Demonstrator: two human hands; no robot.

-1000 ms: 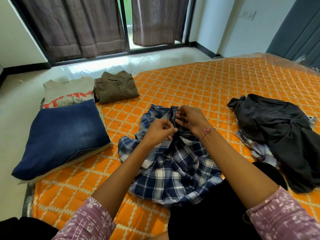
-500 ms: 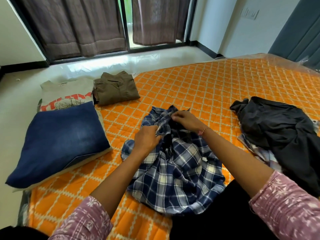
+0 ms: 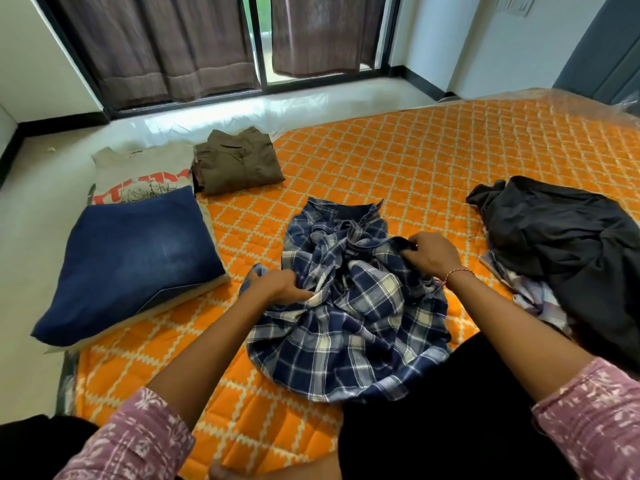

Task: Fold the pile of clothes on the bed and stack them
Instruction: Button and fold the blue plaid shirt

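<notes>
**Plaid shirt being spread; part of the pile folded**

Fingers (image 3: 304,295) of the left hand (image 3: 277,285) are pinched shut on a bunched edge of the blue plaid shirt (image 3: 349,317), and those of the right hand (image 3: 433,256) are closed around a dark fold of the same shirt on its far right side. That shirt lies crumpled on the orange quilted bed (image 3: 398,157), directly in front of the person, collar pointing away.

Judging by the layout, the job is partly done: folded blue jeans (image 3: 135,258) rest on a folded grey printed T-shirt (image 3: 142,171) at the left, with a folded olive shirt (image 3: 239,161) just beside them. Left to do: this shirt, a loose black garment (image 3: 568,247) on the right, and a pale checked cloth (image 3: 533,299) peeking from beneath it.
</notes>
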